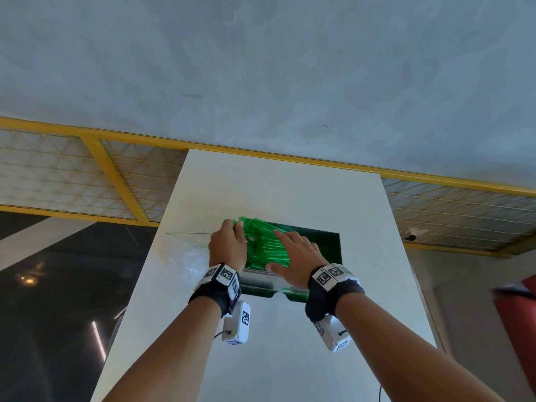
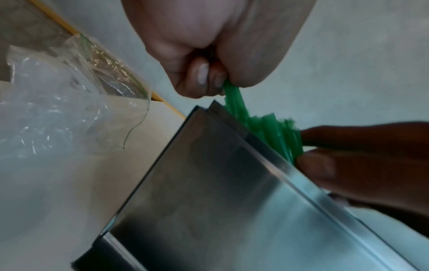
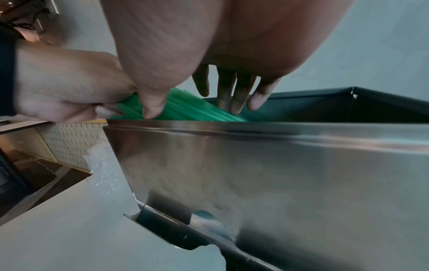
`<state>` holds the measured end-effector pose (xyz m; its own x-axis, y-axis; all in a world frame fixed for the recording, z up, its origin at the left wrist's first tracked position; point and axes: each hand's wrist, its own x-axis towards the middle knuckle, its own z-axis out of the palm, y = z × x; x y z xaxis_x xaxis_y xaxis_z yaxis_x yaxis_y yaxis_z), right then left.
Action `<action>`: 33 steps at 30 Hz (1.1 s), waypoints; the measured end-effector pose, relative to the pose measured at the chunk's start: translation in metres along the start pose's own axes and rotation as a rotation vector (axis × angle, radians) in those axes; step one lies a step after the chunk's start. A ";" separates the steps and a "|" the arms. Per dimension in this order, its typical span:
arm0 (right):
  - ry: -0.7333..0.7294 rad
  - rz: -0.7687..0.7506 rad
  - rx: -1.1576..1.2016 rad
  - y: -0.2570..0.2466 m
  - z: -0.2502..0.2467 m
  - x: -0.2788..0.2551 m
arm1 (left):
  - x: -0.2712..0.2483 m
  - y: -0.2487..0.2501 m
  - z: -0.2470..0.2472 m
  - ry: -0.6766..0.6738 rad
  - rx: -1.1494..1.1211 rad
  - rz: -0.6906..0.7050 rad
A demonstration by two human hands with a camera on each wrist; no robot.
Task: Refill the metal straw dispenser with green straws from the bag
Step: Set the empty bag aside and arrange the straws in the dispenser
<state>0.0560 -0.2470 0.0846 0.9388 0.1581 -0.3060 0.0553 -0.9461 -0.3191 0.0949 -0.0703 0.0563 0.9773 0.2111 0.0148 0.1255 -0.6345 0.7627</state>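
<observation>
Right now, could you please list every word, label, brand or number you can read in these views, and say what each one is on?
No readable words, brands or numbers in any view.
Wrist bands: only black-and-white square code markers, no letters.
Metal straw dispenser: bare steel, no label.
Clear bag: no print visible.
Green straws: unmarked.

We are seeing soft, even daylight; glare is streaking the brushed metal straw dispenser (image 3: pixel 278 165), and wrist views are blurring near the edges.
</observation>
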 end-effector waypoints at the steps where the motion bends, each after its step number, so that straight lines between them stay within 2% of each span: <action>1: -0.004 -0.001 0.006 0.002 -0.001 -0.001 | 0.003 -0.001 0.000 0.012 -0.038 -0.006; 6: 0.000 0.001 0.019 0.012 -0.006 0.000 | 0.009 -0.003 -0.003 0.070 -0.119 -0.035; 9: 0.009 -0.002 0.015 0.016 -0.007 0.000 | 0.004 -0.005 0.001 0.069 -0.164 -0.095; 12: 0.009 -0.001 0.004 0.017 -0.008 0.001 | 0.000 -0.007 0.008 0.054 -0.173 -0.079; 14: 0.004 -0.007 -0.018 0.018 -0.008 0.002 | -0.002 -0.005 0.010 0.037 -0.131 -0.082; 18: -0.032 -0.030 -0.095 0.018 -0.005 0.006 | -0.005 0.003 0.008 -0.083 0.055 -0.216; 20: -0.043 -0.041 -0.125 0.017 -0.002 0.008 | -0.006 0.006 0.007 -0.092 0.046 -0.258; 25: -0.049 -0.086 -0.207 0.015 0.002 0.012 | -0.003 0.007 0.003 -0.028 0.024 -0.147; 30: -0.065 -0.106 -0.217 0.016 0.005 0.012 | 0.018 0.016 0.009 -0.167 0.096 -0.144; 33: -0.049 -0.096 -0.186 0.019 0.005 0.012 | 0.023 0.012 0.014 -0.182 0.110 -0.105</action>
<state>0.0667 -0.2616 0.0702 0.9087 0.2590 -0.3274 0.2094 -0.9613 -0.1793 0.1213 -0.0840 0.0568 0.9712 0.1490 -0.1857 0.2364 -0.6956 0.6784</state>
